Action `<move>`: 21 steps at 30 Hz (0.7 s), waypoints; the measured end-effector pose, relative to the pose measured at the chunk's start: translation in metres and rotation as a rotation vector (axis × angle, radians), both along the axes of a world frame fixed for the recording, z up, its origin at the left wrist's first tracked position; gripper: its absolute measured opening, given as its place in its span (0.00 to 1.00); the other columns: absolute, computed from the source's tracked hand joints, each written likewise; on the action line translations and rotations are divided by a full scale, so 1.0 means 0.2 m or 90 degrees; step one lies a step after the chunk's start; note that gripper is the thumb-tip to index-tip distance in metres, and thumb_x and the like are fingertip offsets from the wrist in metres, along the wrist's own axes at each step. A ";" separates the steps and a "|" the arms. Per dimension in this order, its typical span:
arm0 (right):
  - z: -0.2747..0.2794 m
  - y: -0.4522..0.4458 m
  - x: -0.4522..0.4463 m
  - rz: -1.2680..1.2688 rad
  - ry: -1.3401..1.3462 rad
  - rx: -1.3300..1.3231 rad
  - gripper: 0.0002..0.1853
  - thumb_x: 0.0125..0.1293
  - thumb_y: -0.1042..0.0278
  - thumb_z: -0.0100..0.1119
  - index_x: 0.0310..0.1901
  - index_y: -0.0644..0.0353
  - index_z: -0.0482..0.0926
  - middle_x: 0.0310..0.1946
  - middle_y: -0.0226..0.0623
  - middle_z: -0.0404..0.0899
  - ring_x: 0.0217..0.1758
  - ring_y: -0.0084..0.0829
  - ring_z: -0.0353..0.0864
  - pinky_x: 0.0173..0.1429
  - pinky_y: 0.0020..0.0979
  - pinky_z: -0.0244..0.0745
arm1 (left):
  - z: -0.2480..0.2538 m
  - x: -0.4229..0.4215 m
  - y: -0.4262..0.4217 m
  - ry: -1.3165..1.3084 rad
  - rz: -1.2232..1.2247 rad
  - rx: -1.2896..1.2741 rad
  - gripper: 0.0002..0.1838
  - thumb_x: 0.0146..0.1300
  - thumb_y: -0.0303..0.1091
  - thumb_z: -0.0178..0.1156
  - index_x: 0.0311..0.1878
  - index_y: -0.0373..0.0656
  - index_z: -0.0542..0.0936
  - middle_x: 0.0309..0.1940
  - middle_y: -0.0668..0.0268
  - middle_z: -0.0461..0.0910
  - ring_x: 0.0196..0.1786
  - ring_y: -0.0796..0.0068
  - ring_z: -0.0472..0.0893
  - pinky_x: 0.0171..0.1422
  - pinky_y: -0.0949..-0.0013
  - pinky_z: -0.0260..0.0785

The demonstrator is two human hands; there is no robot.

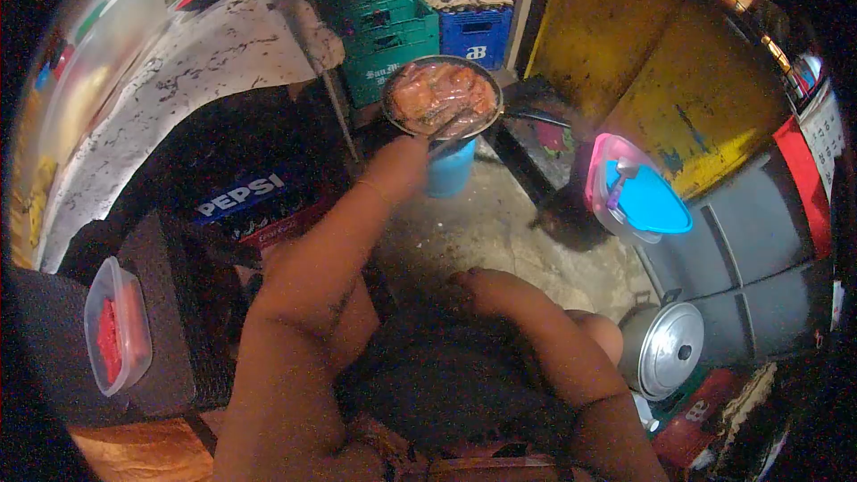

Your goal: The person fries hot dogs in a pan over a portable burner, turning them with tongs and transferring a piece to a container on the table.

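My left hand reaches to the near rim of a round frying pan. Its fingers look closed, and a thin dark utensil seems to run from them into the pan, too blurred to name. Reddish-orange pieces of food, perhaps meat, fill the pan in a glossy layer. The pan's dark handle points right. Under the pan shows a light-blue round container or stand. Low in the middle, near my legs, is my right hand, away from the pan; shadow hides its fingers.
Right of the pan, a pink-rimmed tub carries a blue lid and a spoon. A lidded metal pot stands lower right. Green crates and a blue crate stand behind. A clear container with red contents sits left.
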State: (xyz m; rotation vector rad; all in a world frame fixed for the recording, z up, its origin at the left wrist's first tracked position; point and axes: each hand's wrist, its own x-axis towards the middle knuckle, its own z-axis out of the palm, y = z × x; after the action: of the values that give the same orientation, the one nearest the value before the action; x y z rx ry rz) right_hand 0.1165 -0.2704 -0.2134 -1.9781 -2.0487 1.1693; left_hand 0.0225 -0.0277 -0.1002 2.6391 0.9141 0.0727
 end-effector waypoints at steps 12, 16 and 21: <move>0.03 -0.01 0.00 0.015 -0.041 -0.019 0.29 0.66 0.55 0.60 0.68 0.52 0.73 0.58 0.55 0.79 0.60 0.56 0.80 0.64 0.50 0.76 | -0.03 0.01 0.00 -0.009 0.048 0.041 0.16 0.66 0.28 0.52 0.54 0.31 0.79 0.50 0.40 0.82 0.53 0.42 0.84 0.58 0.47 0.77; 0.05 -0.01 0.00 -0.010 -0.018 -0.013 0.28 0.66 0.55 0.60 0.67 0.53 0.74 0.58 0.54 0.79 0.59 0.56 0.81 0.62 0.51 0.77 | -0.06 -0.01 0.07 -0.035 0.091 0.034 0.16 0.65 0.26 0.53 0.54 0.33 0.79 0.50 0.41 0.82 0.54 0.42 0.84 0.59 0.46 0.76; -0.02 0.00 0.02 -0.003 -0.024 0.017 0.28 0.65 0.57 0.60 0.66 0.55 0.74 0.59 0.53 0.79 0.59 0.55 0.81 0.62 0.51 0.77 | -0.09 0.01 0.18 -0.033 0.120 0.124 0.15 0.65 0.25 0.54 0.54 0.36 0.79 0.50 0.42 0.83 0.54 0.43 0.84 0.58 0.46 0.77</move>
State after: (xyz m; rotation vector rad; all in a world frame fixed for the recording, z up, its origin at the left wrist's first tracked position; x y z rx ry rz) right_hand 0.1198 -0.2696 -0.2175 -2.0075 -2.0645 1.1050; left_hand 0.0242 0.0075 -0.1173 2.7032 1.1894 0.2886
